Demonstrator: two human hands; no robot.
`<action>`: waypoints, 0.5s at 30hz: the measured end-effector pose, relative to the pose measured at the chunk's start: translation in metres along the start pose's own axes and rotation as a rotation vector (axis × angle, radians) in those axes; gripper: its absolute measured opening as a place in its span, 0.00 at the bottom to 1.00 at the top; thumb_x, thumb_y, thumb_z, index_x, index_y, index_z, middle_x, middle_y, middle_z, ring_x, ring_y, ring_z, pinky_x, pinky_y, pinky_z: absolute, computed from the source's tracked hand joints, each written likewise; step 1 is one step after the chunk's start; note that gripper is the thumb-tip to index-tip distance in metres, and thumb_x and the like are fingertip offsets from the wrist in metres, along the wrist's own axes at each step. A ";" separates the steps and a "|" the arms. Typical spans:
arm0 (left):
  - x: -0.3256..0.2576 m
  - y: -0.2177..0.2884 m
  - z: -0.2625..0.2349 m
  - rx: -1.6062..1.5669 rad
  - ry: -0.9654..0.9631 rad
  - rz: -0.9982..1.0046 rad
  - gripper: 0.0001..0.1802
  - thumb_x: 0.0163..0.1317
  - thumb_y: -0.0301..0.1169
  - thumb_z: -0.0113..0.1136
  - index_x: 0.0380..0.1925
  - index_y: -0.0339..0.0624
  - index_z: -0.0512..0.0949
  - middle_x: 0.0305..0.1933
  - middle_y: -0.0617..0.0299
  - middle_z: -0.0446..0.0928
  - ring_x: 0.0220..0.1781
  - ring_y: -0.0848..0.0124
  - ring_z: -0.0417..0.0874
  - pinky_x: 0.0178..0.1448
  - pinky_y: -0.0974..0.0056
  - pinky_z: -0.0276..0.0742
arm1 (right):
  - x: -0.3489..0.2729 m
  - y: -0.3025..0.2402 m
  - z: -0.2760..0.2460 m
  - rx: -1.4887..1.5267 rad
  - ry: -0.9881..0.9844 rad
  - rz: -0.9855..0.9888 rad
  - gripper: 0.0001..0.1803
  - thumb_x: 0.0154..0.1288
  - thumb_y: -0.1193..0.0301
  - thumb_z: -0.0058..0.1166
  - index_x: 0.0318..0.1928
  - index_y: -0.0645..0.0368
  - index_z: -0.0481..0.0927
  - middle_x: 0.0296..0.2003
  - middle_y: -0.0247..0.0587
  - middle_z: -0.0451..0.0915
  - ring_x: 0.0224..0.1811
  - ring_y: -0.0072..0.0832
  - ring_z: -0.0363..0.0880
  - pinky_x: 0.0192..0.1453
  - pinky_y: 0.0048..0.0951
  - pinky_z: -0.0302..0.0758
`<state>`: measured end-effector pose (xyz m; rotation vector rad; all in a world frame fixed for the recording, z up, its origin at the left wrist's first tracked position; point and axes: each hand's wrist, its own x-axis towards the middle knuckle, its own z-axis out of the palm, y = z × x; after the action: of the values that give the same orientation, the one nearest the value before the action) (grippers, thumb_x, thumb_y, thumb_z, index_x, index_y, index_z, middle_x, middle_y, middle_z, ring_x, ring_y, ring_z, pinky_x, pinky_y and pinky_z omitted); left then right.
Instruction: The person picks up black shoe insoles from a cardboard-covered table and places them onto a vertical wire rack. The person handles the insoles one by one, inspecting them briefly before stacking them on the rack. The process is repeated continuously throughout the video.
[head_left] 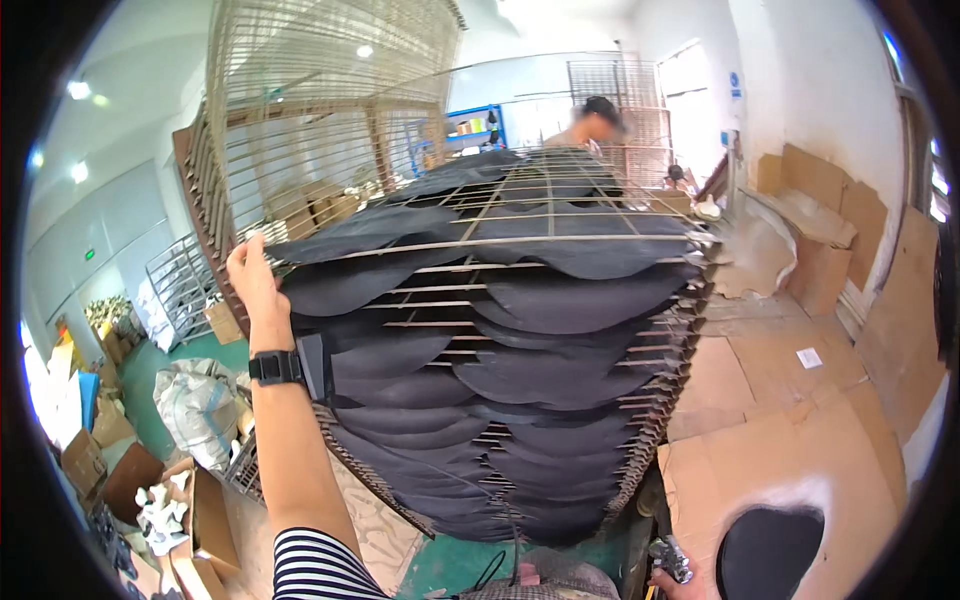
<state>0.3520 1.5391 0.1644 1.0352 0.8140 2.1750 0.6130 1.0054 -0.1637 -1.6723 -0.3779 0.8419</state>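
Observation:
A tall drying rack of many wire shelves (549, 226) stands before me. Black rounded sheets (580, 300) lie on its levels in two columns, their curved edges drooping over the front. My left hand (257, 278) is at the left end of the upper shelf, fingers closed round its wire edge; a black band (275, 368) circles that wrist. Low at the right, my right hand (680, 585) is partly cut off by the picture's edge and closed on a metal spray gun (670, 560). Near it a black oval piece (770, 550) lies on cardboard, with a pale haze round it.
Cardboard sheets (780, 430) cover the surface and wall at the right. More wire shelves (330, 80) are tilted up above the rack. Behind it is another person (590, 125). On the left are a white woven sack (200, 410) and a box (205, 520) with white pieces.

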 end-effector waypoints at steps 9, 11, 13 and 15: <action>-0.289 0.007 0.037 -0.238 -0.448 0.370 0.18 0.60 0.19 0.52 0.51 0.36 0.71 0.66 0.52 0.66 0.68 0.61 0.65 0.71 0.59 0.56 | -0.074 0.054 -0.066 0.175 0.433 -0.164 0.20 0.58 0.79 0.57 0.52 0.63 0.74 0.36 0.33 0.77 0.37 0.20 0.77 0.41 0.26 0.79; -0.360 -0.009 0.033 -0.231 -0.727 0.354 0.15 0.59 0.17 0.51 0.48 0.36 0.73 0.65 0.51 0.66 0.67 0.62 0.67 0.71 0.59 0.57 | -0.097 0.066 -0.081 0.196 0.514 -0.152 0.20 0.59 0.78 0.58 0.54 0.62 0.74 0.35 0.32 0.76 0.37 0.20 0.75 0.42 0.26 0.78; -0.428 -0.018 0.033 -0.201 -0.952 0.265 0.14 0.59 0.17 0.52 0.46 0.36 0.73 0.63 0.51 0.68 0.66 0.63 0.68 0.69 0.60 0.58 | -0.126 0.070 -0.096 0.173 0.606 -0.120 0.19 0.60 0.77 0.56 0.53 0.62 0.74 0.36 0.32 0.76 0.38 0.19 0.75 0.43 0.26 0.78; -0.475 -0.023 0.034 -0.180 -1.161 0.189 0.14 0.58 0.17 0.53 0.45 0.35 0.73 0.61 0.52 0.70 0.64 0.64 0.69 0.68 0.61 0.61 | -0.158 0.064 -0.102 0.240 0.706 -0.104 0.18 0.62 0.77 0.55 0.53 0.61 0.73 0.37 0.32 0.75 0.39 0.19 0.75 0.45 0.27 0.78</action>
<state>0.6335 1.2213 -0.0518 1.9772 -0.0306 1.3236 0.5637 0.8133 -0.1652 -1.5914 0.1217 0.1736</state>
